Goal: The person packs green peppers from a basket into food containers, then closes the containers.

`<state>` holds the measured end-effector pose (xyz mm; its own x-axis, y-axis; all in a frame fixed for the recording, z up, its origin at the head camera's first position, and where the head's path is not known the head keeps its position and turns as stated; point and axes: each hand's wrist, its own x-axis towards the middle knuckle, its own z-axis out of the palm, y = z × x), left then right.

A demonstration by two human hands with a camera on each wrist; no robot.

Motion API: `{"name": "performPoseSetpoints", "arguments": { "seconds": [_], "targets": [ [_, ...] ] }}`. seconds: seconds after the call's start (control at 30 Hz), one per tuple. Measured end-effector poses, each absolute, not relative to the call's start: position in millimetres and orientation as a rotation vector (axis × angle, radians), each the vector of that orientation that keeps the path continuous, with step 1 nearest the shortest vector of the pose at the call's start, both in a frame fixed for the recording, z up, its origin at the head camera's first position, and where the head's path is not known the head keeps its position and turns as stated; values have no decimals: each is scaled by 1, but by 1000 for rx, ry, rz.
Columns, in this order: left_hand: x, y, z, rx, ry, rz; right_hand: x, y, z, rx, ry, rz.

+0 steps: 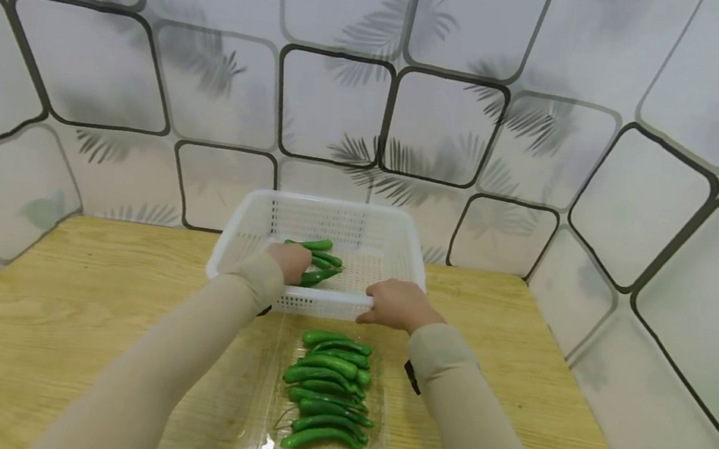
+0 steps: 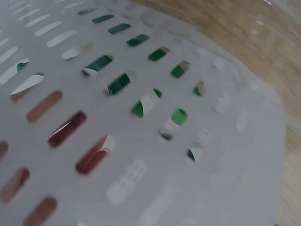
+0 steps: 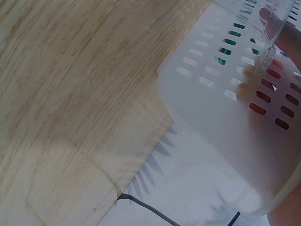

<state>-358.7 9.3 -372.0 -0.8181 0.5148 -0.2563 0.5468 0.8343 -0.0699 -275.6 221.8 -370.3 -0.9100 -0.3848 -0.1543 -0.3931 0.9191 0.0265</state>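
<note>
A white perforated plastic basket (image 1: 329, 295) stands against the back wall with several green chili peppers (image 1: 322, 275) in its left part. My left hand (image 1: 289, 261) reaches over its front rim among those peppers; its fingertips are hidden. With my right hand (image 1: 398, 303) I grip the rim at the front right corner. In front of the basket, several more green peppers (image 1: 326, 387) lie side by side in a clear plastic tray (image 1: 379, 442). The basket wall (image 2: 235, 183) fills the left wrist view, with green and skin tones showing through its slots. Basket wall (image 3: 202, 106) also shows in the right wrist view.
The wooden table (image 1: 118, 275) runs up to a patterned wall (image 1: 335, 106) at the back and right. Clear plastic (image 1: 224, 405) lies left of the filled tray, catching the light. Both sleeved forearms pass on either side of the tray.
</note>
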Motion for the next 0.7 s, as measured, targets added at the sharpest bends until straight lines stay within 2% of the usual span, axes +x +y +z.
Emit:
{"name": "performPoseSetpoints", "arguments": {
  "seconds": [0.7],
  "targets": [
    [-331,-8,-330,1016,2863,-112,-276,221,-371,-587,2912,39]
  ]
}}
